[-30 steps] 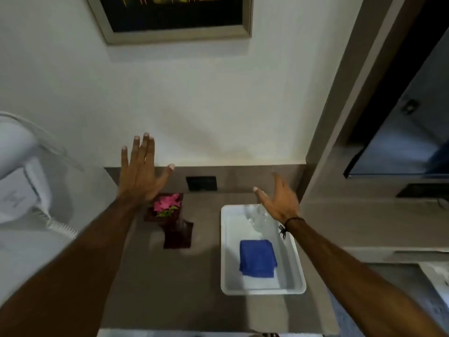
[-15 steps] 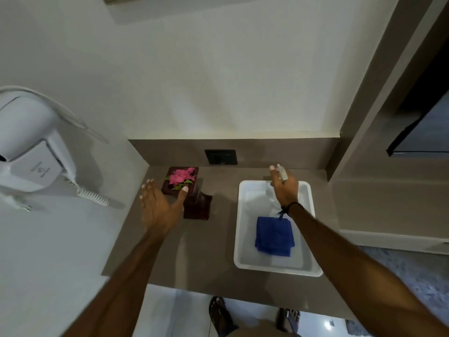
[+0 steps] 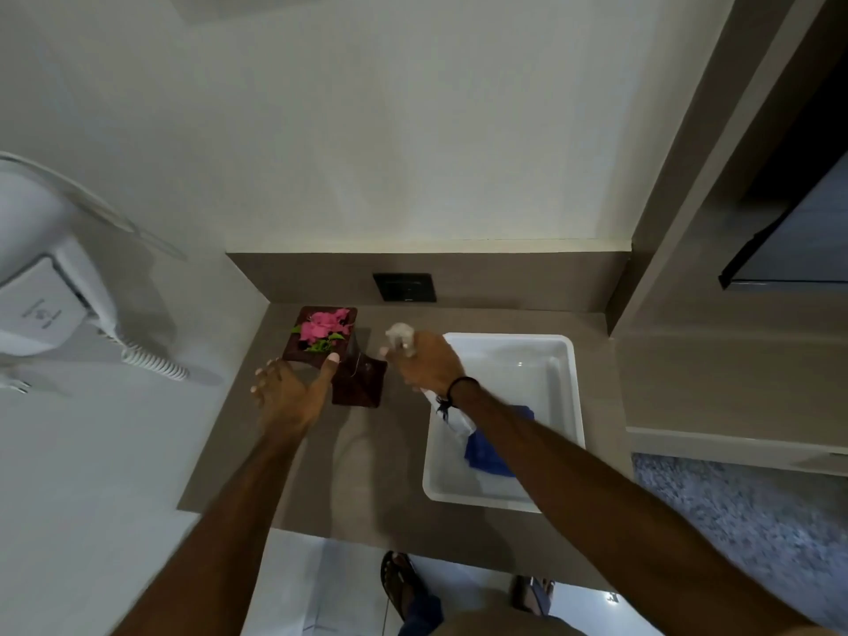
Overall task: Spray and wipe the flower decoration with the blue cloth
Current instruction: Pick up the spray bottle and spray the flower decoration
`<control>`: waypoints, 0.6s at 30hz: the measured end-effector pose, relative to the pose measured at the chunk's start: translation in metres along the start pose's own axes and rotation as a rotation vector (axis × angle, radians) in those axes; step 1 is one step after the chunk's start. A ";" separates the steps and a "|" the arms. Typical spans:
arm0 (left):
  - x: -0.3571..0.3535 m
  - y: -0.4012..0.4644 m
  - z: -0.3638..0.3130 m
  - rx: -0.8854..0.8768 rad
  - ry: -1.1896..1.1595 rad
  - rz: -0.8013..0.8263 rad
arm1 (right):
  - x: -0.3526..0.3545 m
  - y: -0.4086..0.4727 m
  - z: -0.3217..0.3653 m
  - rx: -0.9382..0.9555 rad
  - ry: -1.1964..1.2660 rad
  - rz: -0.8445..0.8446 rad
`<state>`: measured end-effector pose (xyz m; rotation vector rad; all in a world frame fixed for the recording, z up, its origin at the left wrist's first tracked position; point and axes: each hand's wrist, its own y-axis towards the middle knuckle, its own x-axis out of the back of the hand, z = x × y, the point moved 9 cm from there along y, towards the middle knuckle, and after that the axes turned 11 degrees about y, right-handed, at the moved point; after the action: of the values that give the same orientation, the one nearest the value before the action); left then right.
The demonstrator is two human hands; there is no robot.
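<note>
The flower decoration (image 3: 323, 330), pink blossoms with green leaves in a dark square holder, stands at the back left of the brown counter. My left hand (image 3: 289, 392) hovers open just in front of it, thumb touching its front edge. My right hand (image 3: 424, 362) is shut on a clear spray bottle (image 3: 400, 336), whose white nozzle points toward the flowers. The blue cloth (image 3: 488, 452) lies folded in the white tray (image 3: 564, 360), partly hidden under my right forearm.
A dark square coaster or base (image 3: 360, 383) lies next to the decoration. A black socket plate (image 3: 404, 286) sits in the back splash. A white wall-mounted hair dryer (image 3: 46, 309) with a coiled cord hangs at left. A cabinet (image 3: 734, 360) stands to the right.
My right hand lifted the spray bottle out of the tray and carried it left toward the flowers. My left hand moved down and closer to the decoration's front edge.
</note>
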<state>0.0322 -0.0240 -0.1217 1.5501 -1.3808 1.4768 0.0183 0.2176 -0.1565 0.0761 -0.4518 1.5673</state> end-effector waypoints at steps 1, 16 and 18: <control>-0.002 -0.001 0.001 0.013 -0.013 0.005 | -0.006 0.001 0.004 0.007 -0.019 0.012; 0.013 0.004 -0.014 -0.138 0.243 -0.078 | 0.085 -0.008 -0.032 -0.040 0.266 -0.449; 0.013 0.003 -0.015 -0.143 0.264 -0.086 | 0.110 -0.014 -0.037 0.039 0.248 -0.478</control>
<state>0.0225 -0.0149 -0.1074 1.2603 -1.2223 1.4391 0.0339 0.3334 -0.1515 0.0168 -0.1871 1.0972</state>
